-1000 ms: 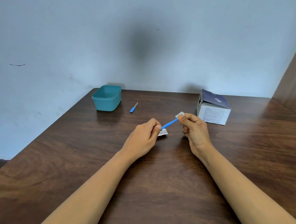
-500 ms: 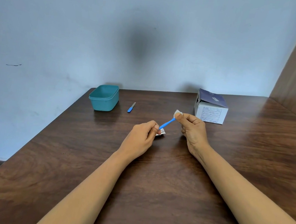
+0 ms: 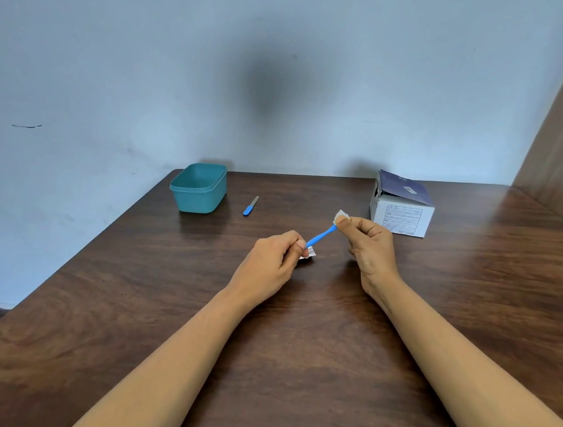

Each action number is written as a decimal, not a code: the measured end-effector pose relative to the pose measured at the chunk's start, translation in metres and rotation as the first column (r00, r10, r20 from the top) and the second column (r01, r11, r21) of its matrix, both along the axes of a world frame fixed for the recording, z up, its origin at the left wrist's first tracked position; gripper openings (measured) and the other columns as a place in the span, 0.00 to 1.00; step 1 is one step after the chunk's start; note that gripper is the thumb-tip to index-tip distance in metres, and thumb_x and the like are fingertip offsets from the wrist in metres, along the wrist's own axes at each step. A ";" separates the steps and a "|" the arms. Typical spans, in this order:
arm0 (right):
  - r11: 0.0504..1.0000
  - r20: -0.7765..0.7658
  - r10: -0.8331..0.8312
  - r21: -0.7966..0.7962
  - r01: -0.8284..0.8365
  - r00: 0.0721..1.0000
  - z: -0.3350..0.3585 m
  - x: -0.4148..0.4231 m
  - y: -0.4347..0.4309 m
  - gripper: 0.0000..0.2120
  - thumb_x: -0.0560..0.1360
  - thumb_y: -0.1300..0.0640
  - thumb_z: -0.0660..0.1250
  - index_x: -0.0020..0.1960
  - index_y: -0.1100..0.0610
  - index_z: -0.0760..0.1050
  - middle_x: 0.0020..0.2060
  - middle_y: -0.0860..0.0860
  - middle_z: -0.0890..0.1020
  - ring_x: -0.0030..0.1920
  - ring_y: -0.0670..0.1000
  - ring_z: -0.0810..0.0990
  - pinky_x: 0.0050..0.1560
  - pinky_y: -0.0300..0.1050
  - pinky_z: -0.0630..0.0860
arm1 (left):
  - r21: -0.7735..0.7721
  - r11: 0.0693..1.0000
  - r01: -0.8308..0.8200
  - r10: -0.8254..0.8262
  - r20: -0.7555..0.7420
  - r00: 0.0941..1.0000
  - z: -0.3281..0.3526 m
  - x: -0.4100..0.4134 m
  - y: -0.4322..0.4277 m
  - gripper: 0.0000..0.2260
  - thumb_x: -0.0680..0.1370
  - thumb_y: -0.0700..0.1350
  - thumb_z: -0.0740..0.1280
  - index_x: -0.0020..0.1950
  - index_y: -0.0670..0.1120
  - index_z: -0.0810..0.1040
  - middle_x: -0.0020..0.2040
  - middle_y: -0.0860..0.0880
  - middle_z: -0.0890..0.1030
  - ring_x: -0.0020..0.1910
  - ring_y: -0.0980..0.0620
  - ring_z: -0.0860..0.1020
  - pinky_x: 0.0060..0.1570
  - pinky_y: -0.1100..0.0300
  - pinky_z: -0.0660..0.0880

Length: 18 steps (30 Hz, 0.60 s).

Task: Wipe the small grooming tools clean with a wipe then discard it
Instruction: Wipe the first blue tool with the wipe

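Note:
My left hand [image 3: 273, 264] pinches the lower end of a small blue grooming tool [image 3: 321, 236], which slants up to the right above the table. My right hand [image 3: 368, 247] pinches a small white wipe [image 3: 341, 215] folded round the tool's upper tip, which is hidden inside it. A torn white wipe wrapper [image 3: 309, 252] lies on the table just under my left fingertips. A second blue-handled tool [image 3: 250, 206] with a metal tip lies flat further back, apart from both hands.
A teal plastic tub [image 3: 200, 188] stands open at the table's far left corner. A white and navy cardboard box [image 3: 403, 206] sits at the back right. The dark wooden table [image 3: 311, 354] meets a blue wall behind and a wooden panel at right.
My right hand with the wipe has shifted slightly along the tool's upper end. The left hand's hold on the handle is the same. The camera has drifted a little.

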State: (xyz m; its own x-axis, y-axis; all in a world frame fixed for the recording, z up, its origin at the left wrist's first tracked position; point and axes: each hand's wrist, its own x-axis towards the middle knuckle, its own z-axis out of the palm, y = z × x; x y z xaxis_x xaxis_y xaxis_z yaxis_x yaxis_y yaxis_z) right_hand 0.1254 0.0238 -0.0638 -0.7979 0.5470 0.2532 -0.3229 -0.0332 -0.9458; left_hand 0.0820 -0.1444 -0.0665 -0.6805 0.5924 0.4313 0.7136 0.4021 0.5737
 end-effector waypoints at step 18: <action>0.968 0.008 -0.027 -0.249 0.028 1.000 -0.002 -0.005 0.008 0.03 0.72 0.61 0.71 0.45 0.56 0.82 0.31 0.42 0.82 0.25 0.42 0.61 0.28 0.34 0.60 | 0.033 0.999 -0.018 0.017 0.024 1.000 -0.003 -0.003 0.000 0.10 0.82 0.45 0.58 0.46 0.49 0.79 0.33 0.55 0.77 0.32 0.54 0.73 0.35 0.59 0.71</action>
State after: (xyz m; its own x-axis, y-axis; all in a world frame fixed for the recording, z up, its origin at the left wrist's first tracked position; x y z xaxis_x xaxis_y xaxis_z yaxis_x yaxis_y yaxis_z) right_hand 0.1207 0.0313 -0.0654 -0.7827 0.6138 0.1029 -0.3228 -0.2590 -0.9104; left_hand 0.0790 -0.1440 -0.0699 -0.7007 0.5659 0.4345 0.6929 0.3948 0.6033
